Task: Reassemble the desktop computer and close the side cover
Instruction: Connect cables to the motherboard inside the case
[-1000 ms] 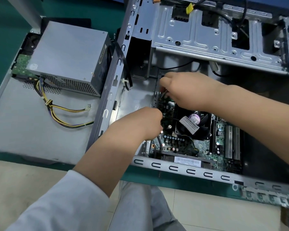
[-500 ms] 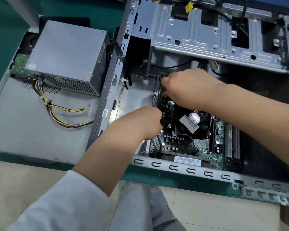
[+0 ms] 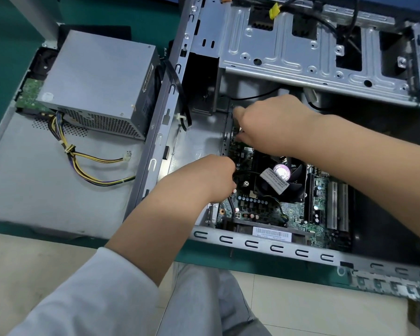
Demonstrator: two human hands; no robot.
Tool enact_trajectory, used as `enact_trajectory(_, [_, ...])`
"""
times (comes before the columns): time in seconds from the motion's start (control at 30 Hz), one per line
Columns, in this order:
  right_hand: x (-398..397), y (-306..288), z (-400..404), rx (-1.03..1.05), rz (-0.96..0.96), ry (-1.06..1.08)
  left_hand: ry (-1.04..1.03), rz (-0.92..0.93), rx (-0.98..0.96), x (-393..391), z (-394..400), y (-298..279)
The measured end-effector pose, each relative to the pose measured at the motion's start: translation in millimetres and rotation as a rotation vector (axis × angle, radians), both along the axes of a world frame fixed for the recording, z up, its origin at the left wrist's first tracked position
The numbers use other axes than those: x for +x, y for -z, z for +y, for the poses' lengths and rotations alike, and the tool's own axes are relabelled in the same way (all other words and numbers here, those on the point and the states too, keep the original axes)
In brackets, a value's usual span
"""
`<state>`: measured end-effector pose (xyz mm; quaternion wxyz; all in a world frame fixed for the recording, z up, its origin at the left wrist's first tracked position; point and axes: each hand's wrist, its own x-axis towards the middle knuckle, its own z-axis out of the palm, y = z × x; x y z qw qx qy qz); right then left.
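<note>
The open computer case (image 3: 272, 248) lies on its side, and the green motherboard (image 3: 289, 214) with its black CPU fan (image 3: 281, 180) sits inside. My left hand (image 3: 211, 180) is at the board's left edge, fingers curled around a thin black cable (image 3: 232, 206) that runs down to a small connector. My right hand (image 3: 272, 127) reaches over the fan to the board's far left corner. Its fingers curl down and pinch at the board's edge, hiding what lies beneath. The grey power supply (image 3: 97, 86) stands outside the case on the removed side cover (image 3: 34, 185).
The metal drive cage (image 3: 313, 57) spans the far side of the case, with black cables and a yellow clip above it. Yellow and black power leads (image 3: 87, 166) trail across the side cover. A green circuit board (image 3: 29, 95) lies beside the power supply. The green table edge runs just before my lap.
My right hand has shifted slightly up and left along the board's edge. My left hand has stayed at the board's left edge.
</note>
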<state>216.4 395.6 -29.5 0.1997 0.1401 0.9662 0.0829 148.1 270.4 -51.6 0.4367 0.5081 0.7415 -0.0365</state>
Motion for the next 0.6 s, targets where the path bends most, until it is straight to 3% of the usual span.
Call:
enact_trajectory(0.27, [-2.8,-0.8,-5.4,0.060,-0.019,0.014,-0.010,-0.004,-0.005,0.3,0.4,-0.1])
enact_trajectory(0.47, [-3.2,-4.9,-1.3,-0.144,-0.014,0.140,-0.015,0.000,-0.003,0.7,0.1,-1.9])
enact_trajectory(0.6, [-4.0,-3.0,-5.3,0.011,-0.011,0.066,-0.020,-0.007,-0.009,1.1,0.6,-2.9])
